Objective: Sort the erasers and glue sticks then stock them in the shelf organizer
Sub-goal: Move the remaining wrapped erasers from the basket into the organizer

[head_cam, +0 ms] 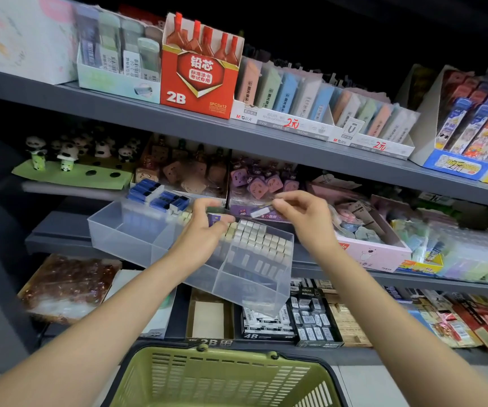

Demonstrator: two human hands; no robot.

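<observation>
A clear plastic shelf organizer (pixel 125 236) with several compartments juts out from the middle shelf. Rows of small white erasers (pixel 262 237) fill its right part, and blue-sleeved erasers (pixel 160 198) lie at its back left. My left hand (pixel 204 227) hovers over the organizer, fingers curled around a small blue-wrapped eraser (pixel 215 220). Just right of it, my right hand (pixel 301 215) pinches a small white eraser (pixel 260 212) between thumb and fingers above the white rows.
A green plastic basket (pixel 222 380) sits below at the near edge. Grey shelves (pixel 266 136) carry boxed stationery: a red 2B lead box (pixel 198 74), pastel erasers (pixel 310 95), a pink box (pixel 375 248). Black eraser boxes (pixel 310 318) fill the lower shelf.
</observation>
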